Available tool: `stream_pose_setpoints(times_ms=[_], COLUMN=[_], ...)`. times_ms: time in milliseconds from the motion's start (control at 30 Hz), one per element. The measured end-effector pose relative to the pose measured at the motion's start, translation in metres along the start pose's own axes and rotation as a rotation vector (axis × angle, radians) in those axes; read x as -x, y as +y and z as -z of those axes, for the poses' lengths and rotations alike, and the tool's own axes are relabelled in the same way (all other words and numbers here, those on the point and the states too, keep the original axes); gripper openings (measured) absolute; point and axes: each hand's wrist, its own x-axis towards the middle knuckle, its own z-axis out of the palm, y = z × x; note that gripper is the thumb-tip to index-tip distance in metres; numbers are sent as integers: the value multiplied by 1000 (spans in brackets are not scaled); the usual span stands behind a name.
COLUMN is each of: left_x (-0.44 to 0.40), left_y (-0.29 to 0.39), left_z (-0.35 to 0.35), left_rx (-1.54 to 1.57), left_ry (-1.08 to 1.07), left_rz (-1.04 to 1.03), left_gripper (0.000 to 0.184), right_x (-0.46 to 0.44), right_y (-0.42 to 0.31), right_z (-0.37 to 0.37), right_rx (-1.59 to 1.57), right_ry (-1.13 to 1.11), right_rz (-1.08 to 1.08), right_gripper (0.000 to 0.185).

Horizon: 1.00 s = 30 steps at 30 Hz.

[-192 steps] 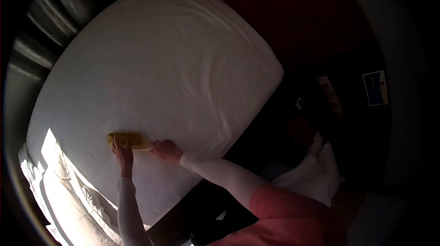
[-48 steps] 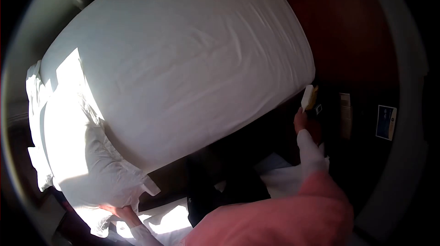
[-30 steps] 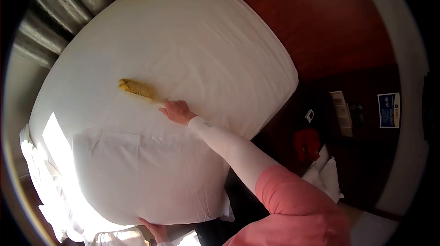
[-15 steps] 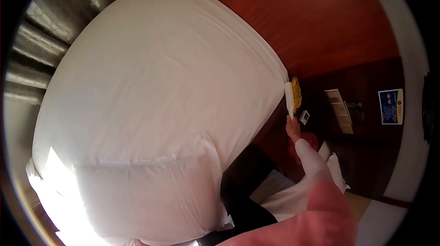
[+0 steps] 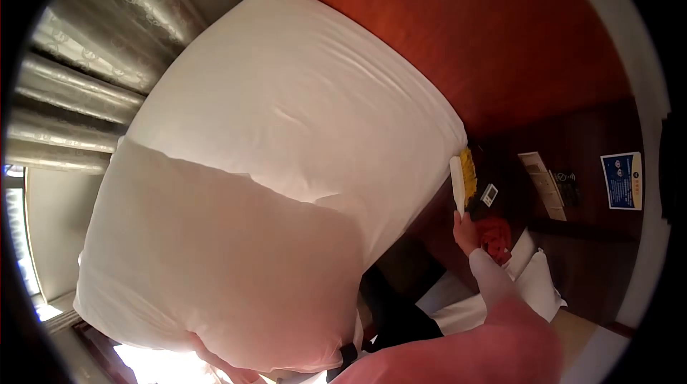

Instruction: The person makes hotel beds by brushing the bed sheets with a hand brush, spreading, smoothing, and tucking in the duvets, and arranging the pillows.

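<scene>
My right hand (image 5: 466,232) is closed round the handle of a white brush with yellow bristles (image 5: 469,173), held upright beside the right corner of the bed. White bedding (image 5: 236,262), thick and folded, covers the near left part of the smooth white sheet (image 5: 300,90). Low at the left, my left hand (image 5: 199,347) grips the near edge of this bedding; its fingers are washed out by glare and partly hidden.
A red wooden headboard (image 5: 458,33) stands behind the bed, grey curtains (image 5: 93,90) at the left. On the dark bedside surface lie a small white device (image 5: 489,195), a red item (image 5: 494,238) and a blue card (image 5: 622,181). White pillows (image 5: 537,284) lie lower right.
The brush has gone from over the middle of the bed to its right corner. My left hand has raised the folded bedding, which now spreads farther up and left over the sheet.
</scene>
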Motion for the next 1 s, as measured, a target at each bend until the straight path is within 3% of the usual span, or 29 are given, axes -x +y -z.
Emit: stream_pose_setpoints(times_ms=[133, 267, 400, 467, 533, 600, 667, 767, 833, 867, 900, 933, 967, 1000], left_x=[-25, -84, -169, -224, -266, -257, -221, -141, -97, -86, -65, -51, -44, -32], left_y=[11, -8, -52, -100, -162, -215, -268, -310, -336, -351, -343, -347, -365, -333], left_z=[-96, -187, -277, -301, -273, -234, -201, -192, -202, -206, -222, -234, -245, -257], left_rx=[275, 375, 257, -24, -240, -522, -496, -324, 92, 54, -250, -159, -44, 1], left_ry=[-266, -607, -788, -684, -451, -236, -181, -405, -648, -657, -602, -512, -441, -533], left_rz=[183, 187, 229, 79, 262, 440, 520, 715, 828, 946, 702, 667, 659, 637], left_gripper=[55, 53, 51, 57, 73, 86, 87, 72, 65, 61, 53, 48, 45, 43], right_x=[15, 9, 9, 9, 10, 8, 7, 10, 15, 19, 5, -16, -8, -2], right_y=[-31, -24, -30, -30, -28, -24, -21, -27, -42, -53, -22, 21, 1, -15], right_z=[22, 21, 26, 24, 24, 19, 15, 17, 21, 25, 7, -16, -9, -3], right_rx=[73, 92, 113, 118, 129, 111, 43, 50, 28, 22, 22, 38, -72, -180], right_ry=[7, 36, 10, 32, 22, 29, 41, -6, -72, -128, -119, -49, -86, -119], right_rz=[-13, 13, -45, -16, 33, 37, 44, 42, -27, -90, -71, 32, -20, -79], right_gripper=[47, 47, 45, 45, 44, 43, 43, 43, 46, 47, 51, 50, 49, 48])
